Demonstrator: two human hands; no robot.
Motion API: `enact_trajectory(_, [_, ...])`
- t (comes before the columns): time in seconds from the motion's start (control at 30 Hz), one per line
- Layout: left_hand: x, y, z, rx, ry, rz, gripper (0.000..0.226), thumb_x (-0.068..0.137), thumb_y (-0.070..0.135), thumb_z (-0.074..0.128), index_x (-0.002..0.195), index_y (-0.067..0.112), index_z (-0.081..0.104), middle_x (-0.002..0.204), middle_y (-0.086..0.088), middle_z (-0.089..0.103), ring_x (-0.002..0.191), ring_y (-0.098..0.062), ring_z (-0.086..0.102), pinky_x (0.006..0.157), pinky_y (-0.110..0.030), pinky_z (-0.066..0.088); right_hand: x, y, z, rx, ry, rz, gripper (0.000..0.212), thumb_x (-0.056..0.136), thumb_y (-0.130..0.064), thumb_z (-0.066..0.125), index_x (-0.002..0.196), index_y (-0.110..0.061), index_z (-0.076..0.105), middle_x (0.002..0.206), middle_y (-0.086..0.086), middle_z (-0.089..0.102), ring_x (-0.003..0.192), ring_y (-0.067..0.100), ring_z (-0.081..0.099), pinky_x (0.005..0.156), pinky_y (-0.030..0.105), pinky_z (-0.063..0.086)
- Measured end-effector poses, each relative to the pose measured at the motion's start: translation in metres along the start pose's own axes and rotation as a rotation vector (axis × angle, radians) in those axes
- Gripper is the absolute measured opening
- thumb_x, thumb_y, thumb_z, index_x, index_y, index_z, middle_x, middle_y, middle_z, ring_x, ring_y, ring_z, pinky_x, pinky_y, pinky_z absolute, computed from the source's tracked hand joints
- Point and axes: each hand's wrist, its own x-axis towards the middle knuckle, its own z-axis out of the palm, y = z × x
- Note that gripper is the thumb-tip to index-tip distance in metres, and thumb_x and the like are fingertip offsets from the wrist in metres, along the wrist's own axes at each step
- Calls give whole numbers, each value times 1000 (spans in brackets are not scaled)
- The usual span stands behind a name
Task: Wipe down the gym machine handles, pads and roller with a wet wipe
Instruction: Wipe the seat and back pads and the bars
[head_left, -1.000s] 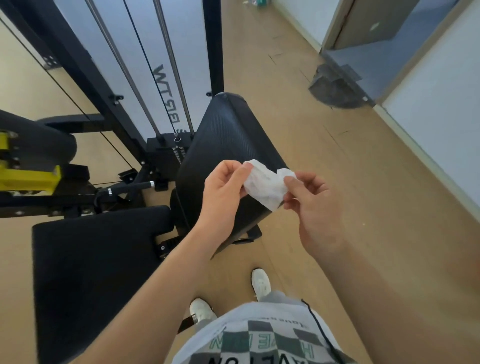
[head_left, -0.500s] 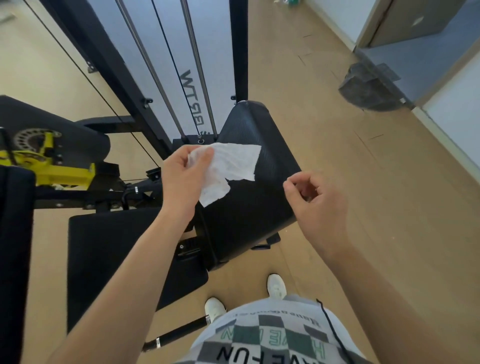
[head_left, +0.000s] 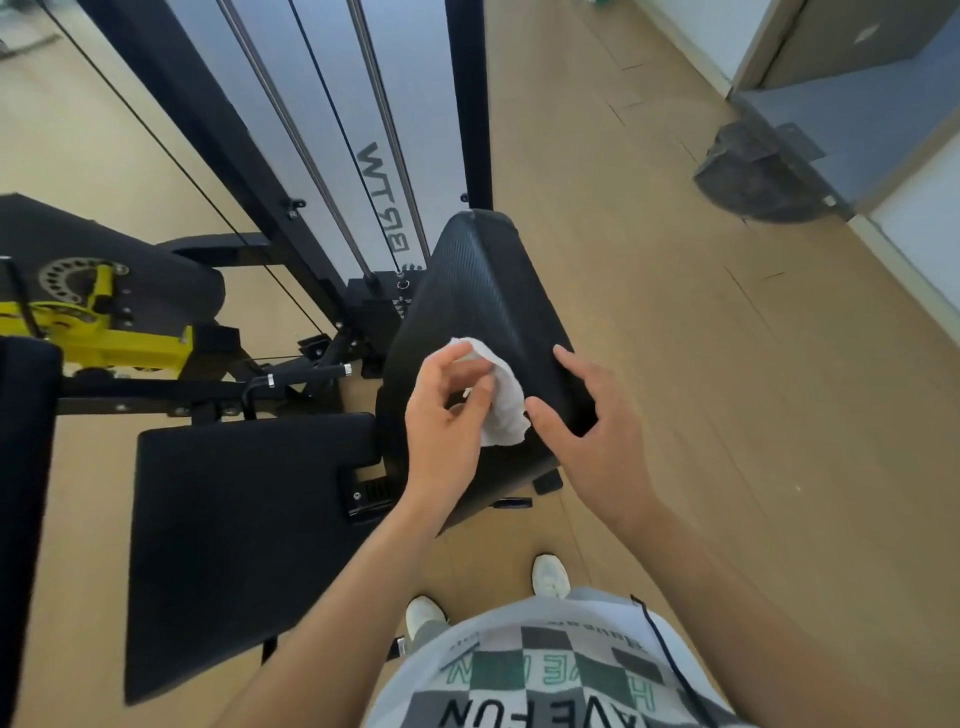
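Note:
A crumpled white wet wipe is pinched in my left hand, just above the black back pad of the gym machine. My right hand is beside the wipe with fingers spread, thumb close to the wipe, holding nothing. The flat black seat pad lies lower left of my hands. A black padded roller sits at the left behind a yellow adjuster.
The machine's black frame, guide rods and cable rise behind the back pad. Another black pad edge fills the far left. Wooden floor stretches right toward a dark doormat by a doorway. My shoes stand below.
The right hand let go of the wipe, then came back beside it. The left hand gathered the spread wipe into a bunch and lowered it toward the back pad.

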Motion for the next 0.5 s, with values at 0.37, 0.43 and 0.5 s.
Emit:
enact_trajectory(0.37, [19, -22, 14, 111, -96, 164, 43, 100, 42, 53, 135, 18, 56, 158, 3, 39, 146, -9, 35, 114, -20, 34, -1, 5, 9, 128, 30, 4, 53, 90, -19, 76, 137, -32, 54, 132, -7, 58, 121, 3, 55, 97, 12, 46])
enact_trajectory(0.43, [30, -23, 11, 79, -151, 173, 50, 100, 43, 52, 144, 18, 50, 161, 4, 38, 148, -5, 34, 120, -30, 34, -2, 4, 12, 130, 47, 21, 51, 88, -30, 72, 136, -35, 54, 133, -9, 59, 122, 5, 57, 100, 17, 47])
enact_trajectory(0.5, [47, -28, 7, 67, -189, 180, 58, 101, 46, 50, 153, 22, 40, 161, 0, 39, 149, -12, 36, 121, -45, 36, -5, 4, 15, 112, 63, 51, 52, 89, -36, 68, 139, -32, 55, 133, -11, 60, 123, 8, 58, 101, 23, 49])
